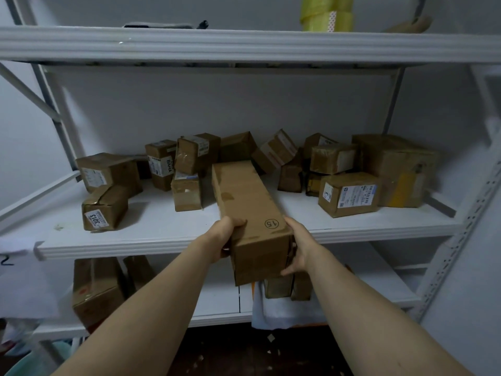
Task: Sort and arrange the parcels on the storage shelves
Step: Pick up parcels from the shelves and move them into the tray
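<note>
Both bare arms reach forward, and each grip holds the near end of a long box (248,207). The left grip (225,237) clasps its left side with the thumb over the top edge. The right grip (298,248) clasps its right side with the fingers curled round the lower corner. The box lies lengthwise, with a circled 15 printed on its top. Its near end juts out past the front rim of the middle shelf (135,249) and its far end points into the parcels at the back. Whether it rests on the board or is held just above it cannot be told. Below, on the lower shelf (217,302), a big carton (95,289) stands at the left and two small boxes (279,287) sit under the held box. On the middle shelf, a tilted parcel with a numbered label (104,208) lies at front left, and a labelled parcel (348,196) lies at front right, just beside a large carton (398,169). Behind them many small brown parcels are heaped unevenly along the wall, among them one marked BAHA (161,164). On the top shelf (244,44) stand yellow tape rolls (326,13).
</note>
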The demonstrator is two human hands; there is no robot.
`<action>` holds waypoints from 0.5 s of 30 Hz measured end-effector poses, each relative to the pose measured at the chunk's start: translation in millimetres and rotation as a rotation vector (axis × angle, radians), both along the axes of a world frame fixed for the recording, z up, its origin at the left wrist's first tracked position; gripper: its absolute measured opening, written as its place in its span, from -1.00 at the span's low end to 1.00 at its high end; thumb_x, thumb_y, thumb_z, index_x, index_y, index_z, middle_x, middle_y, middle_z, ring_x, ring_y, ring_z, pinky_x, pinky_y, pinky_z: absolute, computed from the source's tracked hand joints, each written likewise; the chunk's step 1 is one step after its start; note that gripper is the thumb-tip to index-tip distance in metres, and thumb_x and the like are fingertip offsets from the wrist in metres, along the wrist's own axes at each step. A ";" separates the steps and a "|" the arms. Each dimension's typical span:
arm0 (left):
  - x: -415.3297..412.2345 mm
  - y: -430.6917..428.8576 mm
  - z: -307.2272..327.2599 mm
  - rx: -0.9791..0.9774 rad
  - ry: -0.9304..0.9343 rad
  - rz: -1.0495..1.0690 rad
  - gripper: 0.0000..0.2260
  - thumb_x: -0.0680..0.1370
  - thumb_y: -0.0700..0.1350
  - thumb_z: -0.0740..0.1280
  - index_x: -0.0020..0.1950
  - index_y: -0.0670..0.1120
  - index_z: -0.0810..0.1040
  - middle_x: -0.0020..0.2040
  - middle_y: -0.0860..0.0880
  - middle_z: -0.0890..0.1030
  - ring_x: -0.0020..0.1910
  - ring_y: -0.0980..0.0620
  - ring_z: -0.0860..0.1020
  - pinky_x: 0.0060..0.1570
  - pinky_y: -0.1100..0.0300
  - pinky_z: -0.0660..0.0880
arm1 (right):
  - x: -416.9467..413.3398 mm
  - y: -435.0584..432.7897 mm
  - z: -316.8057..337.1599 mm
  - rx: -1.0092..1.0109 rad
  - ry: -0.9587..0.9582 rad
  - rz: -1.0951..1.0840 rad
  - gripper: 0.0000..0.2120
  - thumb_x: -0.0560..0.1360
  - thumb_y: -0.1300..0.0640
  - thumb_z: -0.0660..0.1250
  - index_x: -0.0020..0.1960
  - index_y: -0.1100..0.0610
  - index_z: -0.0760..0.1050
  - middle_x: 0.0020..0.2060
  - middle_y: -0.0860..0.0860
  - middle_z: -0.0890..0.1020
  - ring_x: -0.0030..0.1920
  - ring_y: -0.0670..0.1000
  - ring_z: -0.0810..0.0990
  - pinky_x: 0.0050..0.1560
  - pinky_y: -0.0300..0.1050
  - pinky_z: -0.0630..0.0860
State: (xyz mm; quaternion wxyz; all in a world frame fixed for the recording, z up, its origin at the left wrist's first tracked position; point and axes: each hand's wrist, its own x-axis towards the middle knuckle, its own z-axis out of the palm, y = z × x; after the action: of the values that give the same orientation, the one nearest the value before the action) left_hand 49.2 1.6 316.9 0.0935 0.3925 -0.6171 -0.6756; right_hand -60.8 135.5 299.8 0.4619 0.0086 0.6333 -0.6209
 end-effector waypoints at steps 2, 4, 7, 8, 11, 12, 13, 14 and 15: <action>-2.2 2.4 1.6 0.013 0.011 -0.018 -0.85 0.58 -0.02 0.23 0.04 -0.09 0.42 -0.03 -0.13 0.56 -0.05 -0.09 0.54 0.11 0.04 0.48 | -6.2 -0.7 4.8 0.024 0.017 -0.009 -0.39 0.41 -0.35 0.29 0.24 0.08 0.45 0.17 0.17 0.47 0.28 0.31 0.38 0.25 0.35 0.27; -4.4 4.5 2.1 0.023 0.016 -0.038 -0.89 0.58 -0.06 0.23 0.01 -0.09 0.42 -0.04 -0.14 0.56 -0.06 -0.09 0.54 0.09 0.03 0.48 | -11.0 3.9 7.7 0.037 0.021 0.011 -0.30 0.37 -0.38 0.31 0.31 0.08 0.43 0.28 0.22 0.45 0.34 0.32 0.34 0.33 0.36 0.22; -6.6 4.1 -3.3 0.010 -0.014 -0.126 -0.81 0.52 -0.15 0.29 0.11 -0.12 0.43 0.02 -0.15 0.57 0.02 -0.11 0.55 0.14 0.02 0.49 | -15.6 14.7 4.0 0.035 0.051 0.081 -0.47 0.40 -0.25 0.39 0.11 0.17 0.54 0.03 0.20 0.60 0.07 0.22 0.53 0.09 0.15 0.44; -6.6 4.1 -4.5 -0.002 -0.042 -0.161 -0.74 0.49 -0.19 0.33 0.16 -0.14 0.44 0.06 -0.15 0.58 0.07 -0.13 0.54 0.19 0.00 0.48 | -17.0 17.2 -0.4 0.055 0.089 0.110 -0.57 0.40 -0.17 0.43 0.03 0.17 0.56 -0.08 0.17 0.64 -0.04 0.18 0.57 0.01 0.08 0.48; -6.2 5.3 -9.0 -0.061 -0.153 -0.253 -0.63 0.41 -0.32 0.40 0.19 -0.17 0.45 0.13 -0.13 0.56 0.20 -0.17 0.50 0.28 -0.09 0.43 | -20.8 19.8 -16.5 0.141 0.176 0.168 -0.73 0.37 0.10 0.50 -0.01 0.19 0.55 -0.17 0.15 0.67 -0.14 0.12 0.62 0.05 0.06 0.56; -6.1 6.3 -10.2 -0.071 -0.181 -0.271 -0.61 0.40 -0.36 0.40 0.18 -0.15 0.45 0.15 -0.12 0.53 0.24 -0.18 0.47 0.29 -0.10 0.41 | -20.9 19.8 -19.9 0.159 0.193 0.179 -0.72 0.36 0.17 0.50 0.03 0.22 0.55 -0.14 0.17 0.68 -0.13 0.13 0.64 0.03 0.06 0.58; -6.2 7.1 -11.7 -0.071 -0.198 -0.282 -0.58 0.39 -0.40 0.39 0.19 -0.13 0.44 0.19 -0.12 0.50 0.27 -0.19 0.43 0.30 -0.11 0.40 | -20.7 19.8 -22.1 0.160 0.210 0.188 -0.65 0.34 0.22 0.52 0.09 0.23 0.54 -0.09 0.19 0.68 -0.11 0.15 0.65 0.03 0.09 0.60; -6.2 8.2 -13.3 -0.059 -0.206 -0.287 -0.53 0.39 -0.43 0.38 0.23 -0.11 0.43 0.24 -0.12 0.47 0.29 -0.20 0.40 0.31 -0.12 0.39 | -19.6 19.3 -22.6 0.150 0.236 0.185 -0.55 0.31 0.24 0.55 0.15 0.23 0.52 -0.04 0.20 0.68 -0.06 0.17 0.66 0.04 0.12 0.60; -6.1 10.0 -14.8 -0.043 -0.208 -0.284 -0.49 0.39 -0.44 0.39 0.27 -0.10 0.41 0.28 -0.12 0.44 0.31 -0.20 0.38 0.31 -0.12 0.38 | -19.0 18.6 -22.8 0.130 0.271 0.164 -0.47 0.28 0.23 0.57 0.20 0.21 0.50 0.00 0.20 0.67 -0.02 0.18 0.65 0.05 0.14 0.60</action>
State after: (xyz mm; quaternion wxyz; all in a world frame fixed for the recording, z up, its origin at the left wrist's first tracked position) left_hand 43.1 11.7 302.1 -0.0588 0.3667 -0.6872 -0.6244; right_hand -79.8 154.0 277.1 0.4198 -0.0972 0.7272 -0.5343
